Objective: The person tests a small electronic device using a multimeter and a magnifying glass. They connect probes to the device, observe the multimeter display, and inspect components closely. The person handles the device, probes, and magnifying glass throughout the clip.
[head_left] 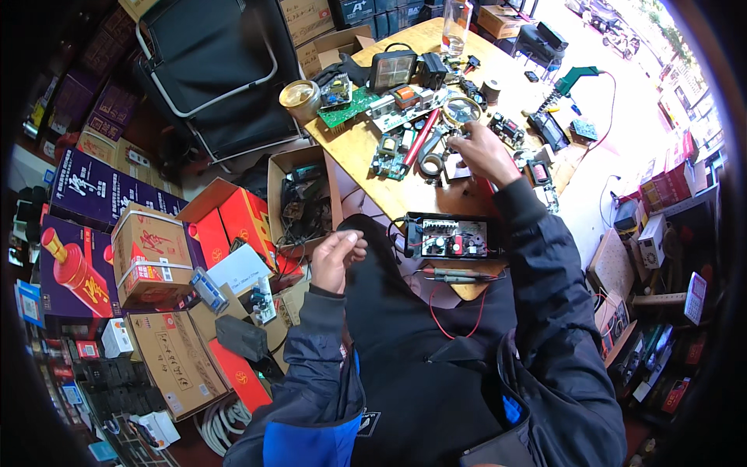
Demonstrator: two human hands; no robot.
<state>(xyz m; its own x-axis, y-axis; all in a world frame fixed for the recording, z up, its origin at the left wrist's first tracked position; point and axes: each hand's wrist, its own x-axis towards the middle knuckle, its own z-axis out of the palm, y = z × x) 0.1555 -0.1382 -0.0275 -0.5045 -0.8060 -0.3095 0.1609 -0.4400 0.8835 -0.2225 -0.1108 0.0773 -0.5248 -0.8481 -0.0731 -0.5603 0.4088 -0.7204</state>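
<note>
My right hand [489,153] reaches over the cluttered tabletop, fingers curled together among small parts; what they hold, if anything, is hidden. Close to its fingertips lie a round yellowish ring [461,110], a red stick-like tool [421,139] and a dark roll [430,164]. My left hand [338,259] is raised above my lap, left of the table, with thumb and fingers pinched; anything between them is too small to make out. At the table's near edge rests an opened black case [456,237] with a circuit board inside. In front of it lie test probes [464,275] with a red lead.
Loose circuit boards [348,108] and a jar [299,97] crowd the table's left side. A green-handled soldering iron [576,76] stands at the right. An open carton [302,204] of cables, stacked boxes [167,354] and a black folding chair [212,74] fill the left.
</note>
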